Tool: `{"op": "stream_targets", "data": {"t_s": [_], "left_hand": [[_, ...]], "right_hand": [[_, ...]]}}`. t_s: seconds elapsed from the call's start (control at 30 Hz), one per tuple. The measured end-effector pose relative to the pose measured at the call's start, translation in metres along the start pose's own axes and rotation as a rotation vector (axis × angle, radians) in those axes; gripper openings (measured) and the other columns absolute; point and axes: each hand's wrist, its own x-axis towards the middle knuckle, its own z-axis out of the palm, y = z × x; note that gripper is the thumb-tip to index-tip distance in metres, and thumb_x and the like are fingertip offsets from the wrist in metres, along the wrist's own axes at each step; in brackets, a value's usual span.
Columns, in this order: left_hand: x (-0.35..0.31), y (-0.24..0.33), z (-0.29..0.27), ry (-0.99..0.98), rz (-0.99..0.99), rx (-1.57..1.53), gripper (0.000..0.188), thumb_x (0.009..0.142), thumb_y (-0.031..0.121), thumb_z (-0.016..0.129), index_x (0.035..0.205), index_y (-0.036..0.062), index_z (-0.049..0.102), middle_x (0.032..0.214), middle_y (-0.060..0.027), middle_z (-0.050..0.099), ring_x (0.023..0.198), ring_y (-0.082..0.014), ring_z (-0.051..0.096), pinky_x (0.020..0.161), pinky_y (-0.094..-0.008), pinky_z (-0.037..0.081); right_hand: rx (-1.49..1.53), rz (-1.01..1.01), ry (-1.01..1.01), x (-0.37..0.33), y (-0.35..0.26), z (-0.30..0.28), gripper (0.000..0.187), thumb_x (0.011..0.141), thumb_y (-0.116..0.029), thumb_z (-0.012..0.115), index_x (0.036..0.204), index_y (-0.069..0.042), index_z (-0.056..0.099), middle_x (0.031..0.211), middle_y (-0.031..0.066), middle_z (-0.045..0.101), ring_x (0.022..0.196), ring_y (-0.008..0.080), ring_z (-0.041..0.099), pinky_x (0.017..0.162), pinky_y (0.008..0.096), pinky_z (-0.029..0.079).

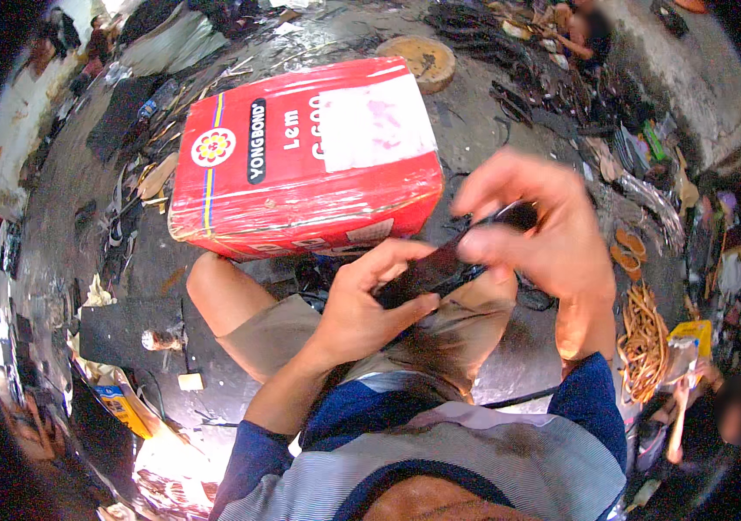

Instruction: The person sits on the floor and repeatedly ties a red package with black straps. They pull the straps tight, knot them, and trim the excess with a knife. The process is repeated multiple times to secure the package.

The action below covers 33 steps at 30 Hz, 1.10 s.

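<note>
OK, dark strip (425, 273) is up over the lap, just this side of the red carton (275, 195). Left hand (363, 302) clamped on its lower-left end; right hand (553, 227), motion-blurred, has thumb and fingers closed on the upper-right end. Tan strip bundle (644, 347) on floor right, round wooden block (429, 62) beyond carton.

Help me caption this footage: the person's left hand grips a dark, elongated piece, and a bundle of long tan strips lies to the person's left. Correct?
Wrong side: in the head view, the bundle of long tan strips lies to the person's right. The left hand does grip the dark, elongated piece.
</note>
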Motion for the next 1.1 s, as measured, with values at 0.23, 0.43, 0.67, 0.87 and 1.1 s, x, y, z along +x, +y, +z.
{"op": "stream_targets", "data": {"t_s": [0.23, 0.43, 0.67, 0.87, 1.1], "left_hand": [[-0.042, 0.036, -0.106, 0.322, -0.098, 0.229, 0.03, 0.08, -0.002, 0.072, 0.109, 0.0046, 0.069, 0.077, 0.0049, 0.062, 0.066, -0.0028, 0.052, 0.06, -0.0194, 0.041], [-0.04, 0.103, -0.267, 0.401, -0.113, 0.64, 0.023, 0.094, 0.03, 0.066, 0.081, 0.0103, 0.067, 0.065, 0.0003, 0.065, 0.051, -0.0044, 0.051, 0.047, -0.0215, 0.035], [0.064, 0.109, -0.261, 0.799, 0.044, 1.963, 0.032, 0.084, 0.026, 0.07, 0.11, 0.0085, 0.073, 0.121, -0.019, 0.065, 0.107, -0.0373, 0.065, 0.088, -0.0485, 0.053], [0.159, 0.041, -0.104, 0.003, 0.399, 0.87, 0.042, 0.081, 0.012, 0.072, 0.12, 0.0031, 0.062, 0.113, -0.0215, 0.067, 0.105, -0.0334, 0.067, 0.086, -0.0431, 0.055], [0.171, 0.003, -0.078, 0.054, 0.463, 0.762, 0.024, 0.082, 0.016, 0.072, 0.101, 0.0018, 0.068, 0.094, -0.0174, 0.069, 0.088, -0.0332, 0.07, 0.077, -0.0434, 0.055]], "right_hand": [[0.89, -0.232, 0.099, 0.056, 0.024, -0.082, 0.039, 0.093, -0.006, 0.068, 0.127, 0.01, 0.059, 0.111, 0.0188, 0.068, 0.092, 0.0188, 0.071, 0.081, 0.0256, 0.063], [-0.054, -0.147, 0.213, 0.119, 0.052, -0.033, 0.032, 0.093, -0.026, 0.072, 0.113, 0.0, 0.072, 0.095, 0.0084, 0.075, 0.076, 0.0169, 0.071, 0.066, 0.0282, 0.057], [-0.74, -0.167, 0.262, 0.14, 0.057, 0.014, 0.029, 0.082, -0.021, 0.077, 0.108, -0.009, 0.073, 0.084, 0.0158, 0.075, 0.076, 0.0305, 0.073, 0.073, 0.0431, 0.056], [-0.81, -0.128, 0.302, 0.141, 0.054, 0.018, 0.029, 0.081, -0.024, 0.078, 0.104, -0.011, 0.067, 0.086, 0.014, 0.073, 0.082, 0.0362, 0.072, 0.075, 0.0472, 0.055], [-0.848, -0.338, 0.333, 0.131, 0.073, 0.0, 0.019, 0.081, -0.022, 0.077, 0.096, -0.011, 0.071, 0.093, 0.0109, 0.071, 0.091, 0.0331, 0.069, 0.08, 0.0456, 0.054]]}}
